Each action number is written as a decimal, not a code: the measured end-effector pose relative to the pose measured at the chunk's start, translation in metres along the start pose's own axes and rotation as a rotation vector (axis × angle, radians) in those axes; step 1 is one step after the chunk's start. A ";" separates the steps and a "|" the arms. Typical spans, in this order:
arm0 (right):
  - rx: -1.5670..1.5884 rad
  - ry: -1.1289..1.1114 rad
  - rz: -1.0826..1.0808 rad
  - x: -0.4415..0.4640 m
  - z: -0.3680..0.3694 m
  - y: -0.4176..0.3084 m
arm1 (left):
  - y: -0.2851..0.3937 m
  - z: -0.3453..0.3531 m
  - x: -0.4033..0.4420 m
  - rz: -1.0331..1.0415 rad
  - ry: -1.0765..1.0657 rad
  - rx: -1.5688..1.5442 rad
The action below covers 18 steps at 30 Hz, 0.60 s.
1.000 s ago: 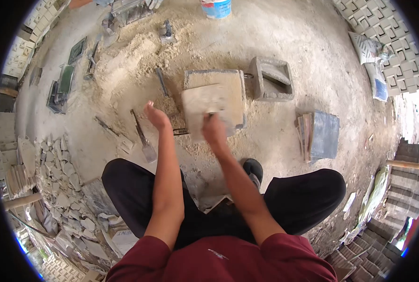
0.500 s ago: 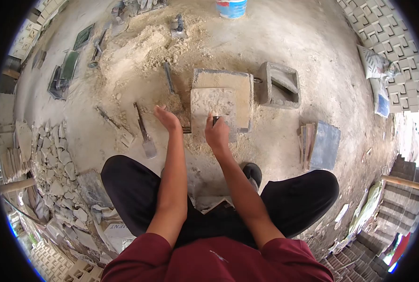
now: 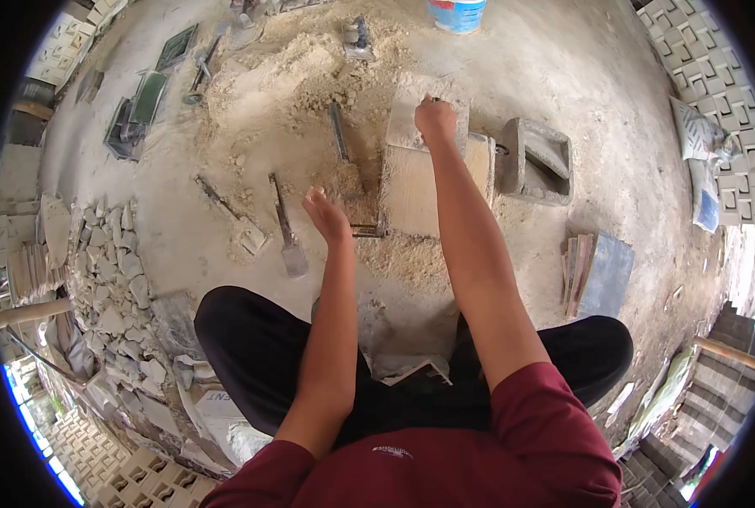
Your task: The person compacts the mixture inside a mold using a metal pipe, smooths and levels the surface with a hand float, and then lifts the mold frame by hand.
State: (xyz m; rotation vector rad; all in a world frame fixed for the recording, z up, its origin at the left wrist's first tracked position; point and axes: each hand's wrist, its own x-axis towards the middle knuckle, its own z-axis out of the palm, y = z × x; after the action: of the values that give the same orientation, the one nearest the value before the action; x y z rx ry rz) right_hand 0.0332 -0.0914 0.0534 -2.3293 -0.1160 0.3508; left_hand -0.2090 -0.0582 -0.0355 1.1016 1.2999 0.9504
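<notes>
My right hand (image 3: pixel 437 121) is wrapped round the dark handle of a flat rectangular plastering float (image 3: pixel 403 118). The float's dusty plate lies over the far end of a square mould filled with pale, sandy mix (image 3: pixel 411 199). To the left of the mould, my left hand (image 3: pixel 328 217) hangs with its fingers loosely bent and nothing visible in them. Just beyond it a trowel (image 3: pixel 338 134) lies with its blade in the mix on the floor. A metal bar (image 3: pixel 365 230) sticks out from the mould's near left corner, beside my left hand.
A grey box-shaped mould (image 3: pixel 513 173) stands at the right, above leaning flat plates (image 3: pixel 606 275). Two scrapers (image 3: pixel 291 258) (image 3: pixel 246 233) lie at the left. Beyond are a heap of mix (image 3: pixel 267 93), green metal moulds (image 3: pixel 147 97) and a bucket (image 3: pixel 456 15). Rubble (image 3: pixel 110 288) lines the left.
My right hand has pushed the float away from me to the far end of the mould, baring the mix nearer me. My left hand stays beside the mould, its fingers more bent. The view has shifted.
</notes>
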 end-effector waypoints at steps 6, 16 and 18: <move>-0.058 0.136 -0.127 -0.116 0.000 0.046 | -0.005 0.004 0.006 0.124 -0.096 0.009; -0.048 -0.026 -0.028 -0.185 -0.030 0.102 | -0.036 0.050 -0.028 -0.061 -0.179 0.171; -0.026 -0.079 0.049 -0.121 -0.038 0.083 | -0.023 0.051 -0.037 -0.162 -0.292 0.105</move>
State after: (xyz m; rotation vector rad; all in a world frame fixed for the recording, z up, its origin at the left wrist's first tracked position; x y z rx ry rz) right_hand -0.0733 -0.1986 0.0465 -2.3473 -0.1031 0.4686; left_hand -0.1618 -0.1036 -0.0515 1.1490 1.1874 0.5823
